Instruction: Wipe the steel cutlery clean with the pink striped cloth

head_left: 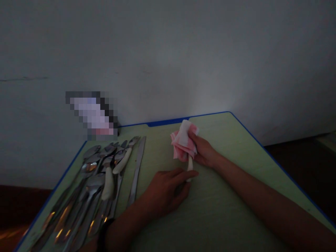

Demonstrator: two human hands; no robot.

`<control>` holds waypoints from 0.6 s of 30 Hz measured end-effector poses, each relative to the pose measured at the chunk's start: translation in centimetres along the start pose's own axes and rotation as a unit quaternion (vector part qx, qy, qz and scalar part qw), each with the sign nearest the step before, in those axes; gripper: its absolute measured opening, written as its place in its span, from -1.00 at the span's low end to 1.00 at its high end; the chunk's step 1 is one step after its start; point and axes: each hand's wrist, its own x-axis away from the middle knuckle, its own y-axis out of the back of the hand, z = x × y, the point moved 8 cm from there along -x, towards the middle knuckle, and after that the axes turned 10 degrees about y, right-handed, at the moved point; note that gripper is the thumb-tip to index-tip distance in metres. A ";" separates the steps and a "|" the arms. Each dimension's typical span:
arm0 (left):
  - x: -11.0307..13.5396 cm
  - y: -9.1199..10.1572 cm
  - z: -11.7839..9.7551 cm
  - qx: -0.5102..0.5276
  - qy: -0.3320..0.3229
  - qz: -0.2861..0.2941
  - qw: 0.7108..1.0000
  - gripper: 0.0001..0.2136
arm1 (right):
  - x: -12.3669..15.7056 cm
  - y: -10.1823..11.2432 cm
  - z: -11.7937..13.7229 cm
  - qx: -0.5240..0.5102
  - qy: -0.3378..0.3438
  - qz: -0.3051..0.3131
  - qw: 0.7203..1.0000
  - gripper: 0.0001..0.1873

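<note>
My right hand (pixel 206 152) is closed round a pink and white checked cloth (pixel 182 141), which is wrapped over the upper end of a utensil. Only the white handle (pixel 190 164) of that utensil shows below the cloth. My left hand (pixel 165 190) pinches the lower end of the white handle between thumb and forefinger, just above the pale green table (pixel 231 150). What kind of utensil it is stays hidden under the cloth.
Several metal spoons, forks and knives (pixel 91 189), some with white handles, lie in a row at the table's left. A long flat knife (pixel 136 171) lies nearest my left hand. The table has a blue edge, with a grey wall behind and a blurred patch at back left.
</note>
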 end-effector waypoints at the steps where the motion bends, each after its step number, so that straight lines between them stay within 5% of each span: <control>1: 0.0 0.1 0.0 0.003 0.003 0.001 1.000 -0.69 | 0.0 0.1 0.0 0.005 0.007 0.001 1.000 -0.71; 13: 0.0 0.4 0.3 0.024 0.017 -0.002 1.000 -0.75 | 0.6 0.2 -0.1 0.054 -0.020 0.031 0.998 -0.71; 18: -0.2 0.4 0.2 0.020 0.005 0.007 1.000 -0.83 | 0.6 -0.3 0.3 0.127 0.044 0.074 0.988 -0.76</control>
